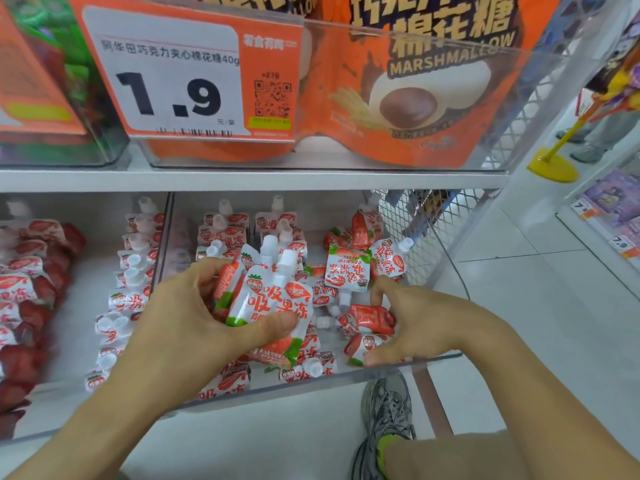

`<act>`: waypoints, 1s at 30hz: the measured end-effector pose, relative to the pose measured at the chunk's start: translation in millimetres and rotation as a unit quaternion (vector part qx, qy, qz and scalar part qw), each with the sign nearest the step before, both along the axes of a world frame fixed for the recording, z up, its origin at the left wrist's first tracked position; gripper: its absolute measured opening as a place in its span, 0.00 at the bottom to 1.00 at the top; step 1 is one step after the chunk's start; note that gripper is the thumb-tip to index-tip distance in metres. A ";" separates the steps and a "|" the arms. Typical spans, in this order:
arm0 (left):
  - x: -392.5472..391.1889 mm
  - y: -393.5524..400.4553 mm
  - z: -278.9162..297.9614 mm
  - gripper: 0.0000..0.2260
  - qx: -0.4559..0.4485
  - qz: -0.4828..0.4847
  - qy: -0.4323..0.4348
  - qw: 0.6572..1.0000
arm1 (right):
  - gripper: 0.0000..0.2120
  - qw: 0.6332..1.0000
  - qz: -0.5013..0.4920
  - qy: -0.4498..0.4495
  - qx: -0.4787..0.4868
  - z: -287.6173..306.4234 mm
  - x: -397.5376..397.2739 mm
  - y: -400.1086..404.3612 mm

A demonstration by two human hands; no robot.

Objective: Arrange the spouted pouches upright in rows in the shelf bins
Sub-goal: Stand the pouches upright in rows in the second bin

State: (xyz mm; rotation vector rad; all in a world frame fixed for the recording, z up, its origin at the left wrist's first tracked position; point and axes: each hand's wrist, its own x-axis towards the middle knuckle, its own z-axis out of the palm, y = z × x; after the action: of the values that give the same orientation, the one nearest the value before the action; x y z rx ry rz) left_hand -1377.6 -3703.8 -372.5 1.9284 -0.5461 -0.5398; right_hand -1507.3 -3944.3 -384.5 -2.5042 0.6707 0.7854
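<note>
My left hand (194,327) grips a small bunch of white-and-red strawberry spouted pouches (273,299), caps pointing up, above the clear shelf bin (433,360). My right hand (412,327) reaches into the bin's right part, fingers curled around a red pouch (370,318) lying in a loose pile. An upside-down pouch (348,271) leans behind that pile. At the back of the bin, several pouches (228,233) stand upright in rows. A neighbouring bin holds a row of pouches (131,271) along its right wall.
The upper shelf (242,180) carries orange marshmallow bags (415,91) behind a price tag (180,74) reading 1.9. A wire mesh panel (408,220) closes the shelf's right end. Dark red packets (31,306) fill the far left. My shoe (384,410) rests on the tiled floor.
</note>
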 end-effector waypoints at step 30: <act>-0.3 -3.3 -3.3 0.29 0.006 -0.003 -0.004 1.000 | 0.25 0.989 0.141 -0.028 -0.031 2.2 -5.0 -17.7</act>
State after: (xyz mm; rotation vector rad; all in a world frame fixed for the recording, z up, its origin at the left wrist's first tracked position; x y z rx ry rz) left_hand -1377.9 -3707.0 -375.8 1.9410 -0.5541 -0.5403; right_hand -1512.4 -3962.0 -382.3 -2.7042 0.3301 0.7977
